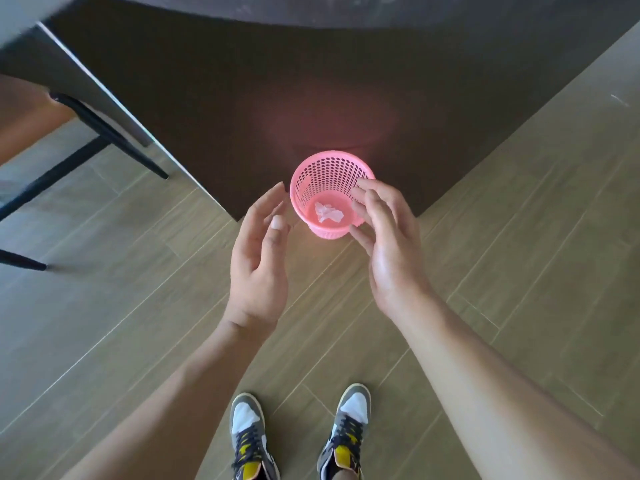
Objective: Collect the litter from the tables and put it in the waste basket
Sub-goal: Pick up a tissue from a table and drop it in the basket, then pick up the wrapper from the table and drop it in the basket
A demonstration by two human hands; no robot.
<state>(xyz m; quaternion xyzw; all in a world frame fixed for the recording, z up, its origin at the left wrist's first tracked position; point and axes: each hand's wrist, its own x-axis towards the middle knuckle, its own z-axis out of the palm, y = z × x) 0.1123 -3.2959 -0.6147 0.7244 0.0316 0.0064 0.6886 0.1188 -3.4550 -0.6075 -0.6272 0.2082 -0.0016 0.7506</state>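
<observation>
Seen from the person's head, looking straight down: a small pink waste basket (331, 194) with perforated sides stands upright on the wood-plank floor (519, 271), its mouth open toward the camera, tucked at the corner of a dark cabinet base (242, 116). A crumpled bit of white litter (327, 213) lies at its bottom. Both hands hang above it, empty and open with fingers loosely spread. The left hand (258, 261) is just to the basket's left, apart from it; the right hand (388, 244) overlaps the basket's right rim, so it looks the nearer, though contact cannot be told. The basket lies directly ahead, between the two hands. Behind it the dark base blocks the way; a table edge (104, 95) and black chair legs (104, 133) crowd the left. Open floor runs to the right and back toward the person's shoes (298, 434), likely the easiest way out.
</observation>
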